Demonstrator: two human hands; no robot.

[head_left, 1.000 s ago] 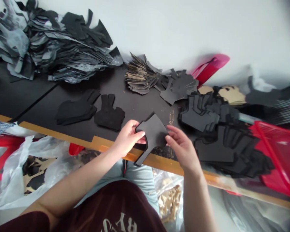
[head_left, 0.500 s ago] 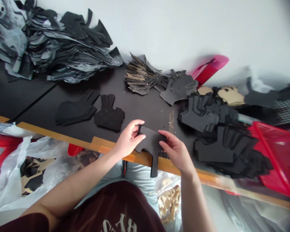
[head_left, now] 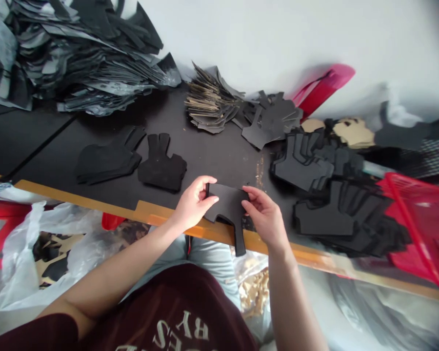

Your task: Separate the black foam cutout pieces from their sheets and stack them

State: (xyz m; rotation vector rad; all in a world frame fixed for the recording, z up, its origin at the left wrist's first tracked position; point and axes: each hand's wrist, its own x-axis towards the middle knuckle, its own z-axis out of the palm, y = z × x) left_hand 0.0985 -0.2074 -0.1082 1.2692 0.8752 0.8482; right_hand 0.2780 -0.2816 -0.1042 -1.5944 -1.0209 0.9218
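Note:
Between my hands, over the table's front edge, is a flat black cut-out piece with a narrow strip hanging down toward me. My left hand pinches its left end between thumb and fingers. The right end is gripped the same way by my right hand. Whether it is one layer or several stacked together, I cannot tell. Just left of my left hand lies a small stack of black cut-outs, with another black stack beside it. Right of my right hand are fanned black cut-outs.
A tall heap of black and grey sheets fills the back left. Brown-edged pieces stand near the wall. A red basket sits at the right end. Below the table's orange edge, a plastic bag holds scraps.
The black piece has turned slightly, its strip swinging a little to the right, still held in both hands. The table appears shifted as the camera view moved.

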